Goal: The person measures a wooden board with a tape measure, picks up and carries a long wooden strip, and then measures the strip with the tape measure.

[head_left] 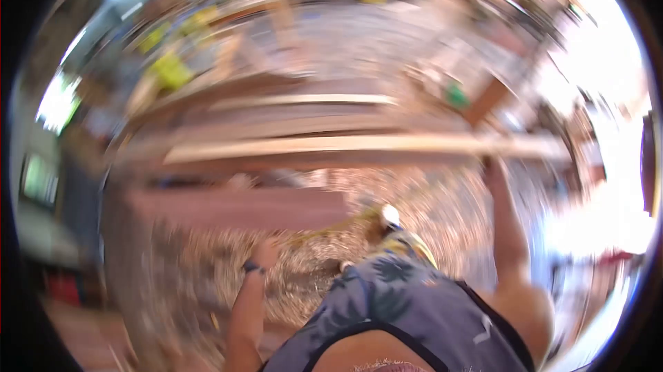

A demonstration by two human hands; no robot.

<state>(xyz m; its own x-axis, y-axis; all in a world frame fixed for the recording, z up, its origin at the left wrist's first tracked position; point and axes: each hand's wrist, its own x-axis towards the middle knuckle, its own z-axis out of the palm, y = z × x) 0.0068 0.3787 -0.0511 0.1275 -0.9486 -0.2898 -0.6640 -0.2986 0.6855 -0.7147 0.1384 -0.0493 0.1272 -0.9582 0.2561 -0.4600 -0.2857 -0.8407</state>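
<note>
Heavily motion-blurred view, looking down over the person's own blue patterned shirt (414, 303). Item 1: long pale plank (359, 144), lying crosswise on a stack of similar boards; what carries the stack is too blurred to tell. Item 2: right hand (493, 166), arm stretched forward, meeting the plank close to its right end; whether the fingers are wrapped round it or only resting against it cannot be told. Item 3: left hand (266, 253), lower and nearer the body, a dark band (251, 267) at the wrist, apart from the plank; how far open it is, and whether it has hold of anything, cannot be told. Item 4: reddish-brown board (235, 207), just below the stack and nearer the person. Item 5: floor (442, 199), covered in pale shavings or sawdust, with a loose heap beside the left hand. Item 6: small white round thing (390, 216) above the shirt, not identifiable. Item 7: yellow things (170, 71) and a green thing (456, 96) beyond the stack, shapes smeared.
</note>
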